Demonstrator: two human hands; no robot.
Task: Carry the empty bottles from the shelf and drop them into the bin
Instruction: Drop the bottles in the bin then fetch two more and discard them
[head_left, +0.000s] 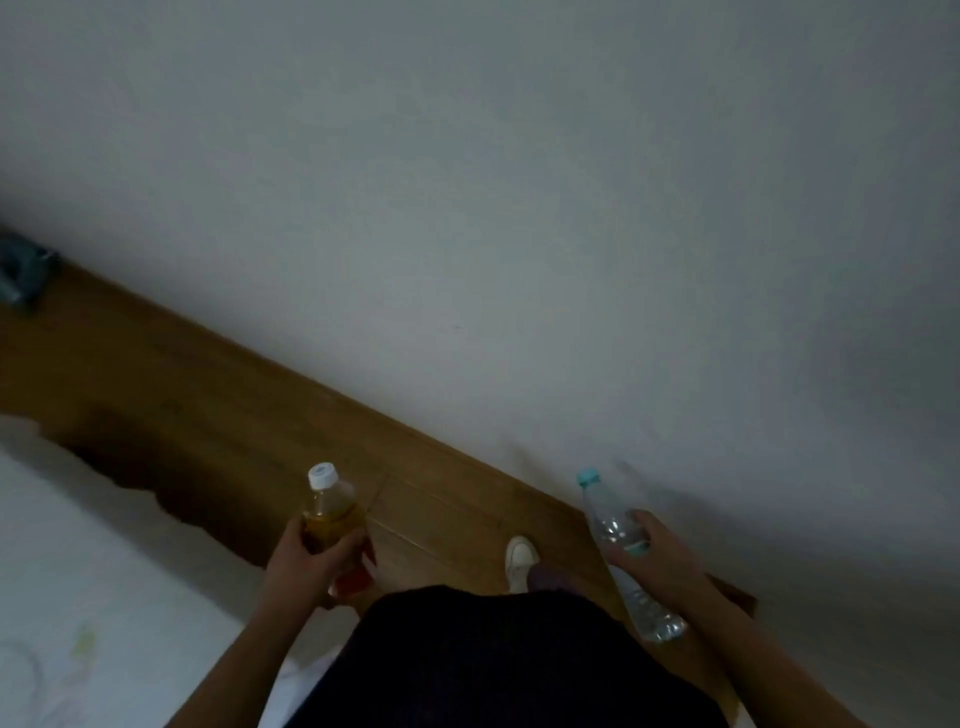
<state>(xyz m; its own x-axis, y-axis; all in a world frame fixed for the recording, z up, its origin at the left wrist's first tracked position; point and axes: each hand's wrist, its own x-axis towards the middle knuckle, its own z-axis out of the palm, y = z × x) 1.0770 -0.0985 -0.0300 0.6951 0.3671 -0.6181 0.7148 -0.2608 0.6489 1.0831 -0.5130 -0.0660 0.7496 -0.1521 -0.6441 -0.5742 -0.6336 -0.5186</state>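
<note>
head view: beside white bedding (78, 545) at left, the left hand (311, 556) curls round an upright white-capped bottle (332, 512) with amber liquid in it, above the wooden floor (208, 395); a white shoe (521, 558) shows between; the right hand (660, 556) grips a tilted, clear teal-capped bottle (605, 512) near the white wall (519, 208).

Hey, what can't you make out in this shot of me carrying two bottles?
Head view.
Outside the frame: bin, shelf.
Lower half of the amber bottle: covered by the left hand.
Label of the clear bottle: blurred, partly behind the right hand.
Dark object: blurred, cut by the left edge.
</note>
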